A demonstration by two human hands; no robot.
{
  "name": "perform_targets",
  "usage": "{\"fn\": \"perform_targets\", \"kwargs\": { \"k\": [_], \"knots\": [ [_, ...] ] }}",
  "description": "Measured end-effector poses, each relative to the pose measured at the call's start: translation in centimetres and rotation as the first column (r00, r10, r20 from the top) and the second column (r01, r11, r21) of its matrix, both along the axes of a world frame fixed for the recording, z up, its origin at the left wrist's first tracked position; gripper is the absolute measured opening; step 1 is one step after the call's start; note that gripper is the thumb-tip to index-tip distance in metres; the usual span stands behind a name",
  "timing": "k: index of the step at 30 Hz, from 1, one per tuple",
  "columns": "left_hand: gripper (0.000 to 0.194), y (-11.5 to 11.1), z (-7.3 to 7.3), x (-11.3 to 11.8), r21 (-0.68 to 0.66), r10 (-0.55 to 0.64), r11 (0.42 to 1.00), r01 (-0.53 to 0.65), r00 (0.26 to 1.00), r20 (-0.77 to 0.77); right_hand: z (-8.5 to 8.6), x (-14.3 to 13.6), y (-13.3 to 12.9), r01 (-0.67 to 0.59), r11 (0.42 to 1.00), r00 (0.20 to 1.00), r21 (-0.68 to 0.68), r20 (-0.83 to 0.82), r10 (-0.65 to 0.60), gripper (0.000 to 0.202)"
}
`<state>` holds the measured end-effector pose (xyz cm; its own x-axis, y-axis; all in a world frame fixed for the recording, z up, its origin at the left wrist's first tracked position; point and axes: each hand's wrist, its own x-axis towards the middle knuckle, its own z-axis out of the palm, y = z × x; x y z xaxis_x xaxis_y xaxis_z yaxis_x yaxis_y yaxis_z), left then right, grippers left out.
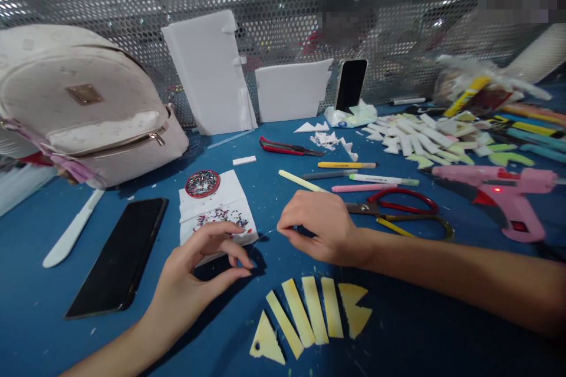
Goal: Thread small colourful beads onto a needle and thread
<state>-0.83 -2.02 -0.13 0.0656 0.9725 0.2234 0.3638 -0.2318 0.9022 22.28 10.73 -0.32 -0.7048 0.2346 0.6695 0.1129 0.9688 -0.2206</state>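
- Head view: the right hand [321, 227] pinches a thin clear strand [265, 232] between thumb and fingertips, above the blue counter [212, 341].
- The strand runs leftward to the left hand [190, 271], whose fingers curve toward the thumb; whether they grip it, I cannot tell.
- Nearer the wearer lie six yellow pieces in a fish shape: a triangular head [269, 339] with a hole, four separate strips [315, 309] and a notched tail [354, 311].
- Just beyond the left hand, white paper [234, 188] bears loose beads [221, 216] and a red-rimmed round dish [202, 195] filled with similar ones.
- Scissors [370, 208] lie just beside the right hand, their blades partly hidden behind it.
- Beyond them are a pink marker [365, 187], a white-and-green marker [384, 179] and a yellow marker [347, 165].
- A red utility knife [289, 147] lies farther back.
- At right lies a pink glue gun [499, 179], its red light on; at left, a black smartphone [119, 259].
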Motion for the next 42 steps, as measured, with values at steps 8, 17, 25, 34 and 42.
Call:
{"fn": "perform_targets", "kwargs": {
  "k": [8,17,25,34,42],
  "knots": [
    [0.042,-0.02,0.21,0.14,0.022,-0.019,1.000,0.019,0.999,0.033,-0.03,0.00,0.12,0.022,0.996,1.000,0.081,0.012,-0.024,0.017],
    [0.042,0.10,0.00,0.15,0.028,-0.031,0.999,0.030,0.999,0.042,-0.03,0.07,0.10,0.026,0.993,1.000,0.115,-0.006,-0.026,0.016],
    [0.041,0.09,0.04,0.13,0.023,-0.035,0.999,0.034,0.998,0.052,-0.10,-0.03,0.23,-0.001,0.984,0.994,0.180,-0.109,0.021,0.010],
    [0.041,0.18,0.19,0.24,0.022,-0.031,0.999,0.030,0.998,0.062,0.31,-0.10,0.04,-0.007,0.973,0.990,0.231,-0.137,0.040,0.010],
    [0.038,0.03,0.41,0.25,0.027,-0.005,1.000,0.005,1.000,0.031,0.24,-0.14,0.10,-0.021,0.970,0.987,0.243,-0.149,0.059,0.010]
  ]
}}
